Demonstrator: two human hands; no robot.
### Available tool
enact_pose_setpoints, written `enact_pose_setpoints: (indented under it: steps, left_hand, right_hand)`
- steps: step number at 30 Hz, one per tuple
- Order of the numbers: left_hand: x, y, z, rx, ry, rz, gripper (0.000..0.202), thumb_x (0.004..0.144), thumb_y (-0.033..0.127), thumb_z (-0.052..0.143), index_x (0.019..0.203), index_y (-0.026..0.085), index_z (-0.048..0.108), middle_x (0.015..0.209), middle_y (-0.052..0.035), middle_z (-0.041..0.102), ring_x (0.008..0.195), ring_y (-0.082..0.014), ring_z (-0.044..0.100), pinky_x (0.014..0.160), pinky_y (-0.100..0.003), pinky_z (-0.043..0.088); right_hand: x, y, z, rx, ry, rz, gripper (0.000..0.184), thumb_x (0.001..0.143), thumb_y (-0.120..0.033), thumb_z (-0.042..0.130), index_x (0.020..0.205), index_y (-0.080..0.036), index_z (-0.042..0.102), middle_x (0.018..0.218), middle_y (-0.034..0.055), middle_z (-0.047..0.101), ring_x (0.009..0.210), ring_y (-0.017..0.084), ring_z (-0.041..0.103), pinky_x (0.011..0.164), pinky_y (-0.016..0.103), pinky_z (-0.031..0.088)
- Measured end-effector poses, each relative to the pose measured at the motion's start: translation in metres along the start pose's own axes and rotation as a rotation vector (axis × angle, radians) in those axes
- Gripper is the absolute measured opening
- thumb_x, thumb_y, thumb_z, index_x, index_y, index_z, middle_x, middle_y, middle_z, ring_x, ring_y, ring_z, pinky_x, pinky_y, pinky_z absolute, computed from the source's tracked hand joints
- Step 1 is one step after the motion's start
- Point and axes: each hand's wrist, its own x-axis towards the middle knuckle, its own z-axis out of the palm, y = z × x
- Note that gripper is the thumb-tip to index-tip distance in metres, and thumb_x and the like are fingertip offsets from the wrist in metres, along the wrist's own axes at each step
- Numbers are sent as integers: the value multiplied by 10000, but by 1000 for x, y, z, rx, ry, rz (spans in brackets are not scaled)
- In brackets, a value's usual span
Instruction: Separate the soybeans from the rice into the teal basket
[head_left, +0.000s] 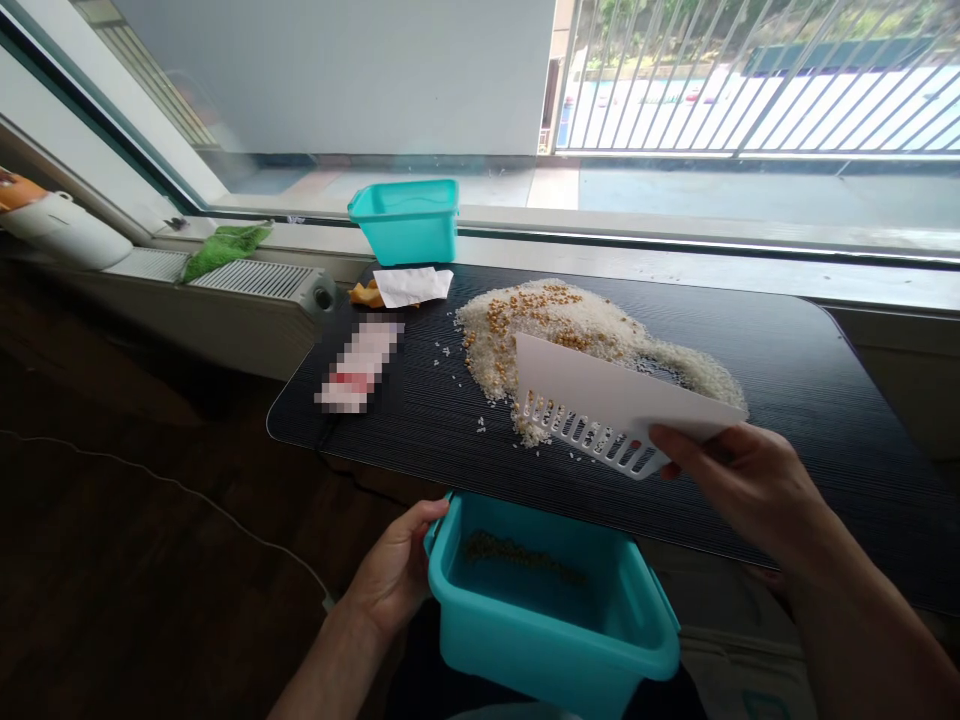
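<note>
Scoop [600, 392] in rice [555, 315], near bin [540, 650] below
Right hand [739, 480] grips scoop; left hand [397, 570] clasps near bin; a tilt may spill rice.

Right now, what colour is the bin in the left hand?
The bin is teal, best seen in the head view.

Teal tub [405, 220] on sill [675, 235]; white paper [412, 286] near it (orange scrap [365, 294] alongside); green cloth [223, 250] on radiator [259, 281].
</note>
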Motion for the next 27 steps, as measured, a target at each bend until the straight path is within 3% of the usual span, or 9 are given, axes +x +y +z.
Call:
enact_pose_setpoints:
  steps: [7,10,17,27]
  left_hand:
    - [0,0,-2,15,8,1,103,789,142,564,768,104,658,658,-70,713,664,-202,686,699,-311,546]
    - [0,0,-2,5,15,1,109,791,140,561,744,108,654,647,-66,712,619,-188,675,706,-312,544]
    - [-1,2,-1,-5,-3,-5,112,788,125,560,756,97,664,650,-69,713,612,-182,671,715,-311,541]
    - [-1,5,-7,-35,-18,8,94,785,137,571,725,116,639,612,-36,675,573,-149,638,699,-288,540]
  right_hand:
    - [4,-5,2,-75,19,-36,264,628,-436,666,455,-239,634,442,2,652,401,162,595,353,238,443]
    - [4,-6,1,-88,-32,-24,301,627,-465,664,448,-226,630,467,27,663,425,173,601,374,251,456]
    - [-3,4,-7,-68,-53,31,346,651,-527,665,544,-199,681,527,52,677,494,193,618,442,280,493]
    - [-8,4,-9,-65,-52,77,402,542,-609,681,512,-208,696,547,71,703,481,220,636,409,293,503]
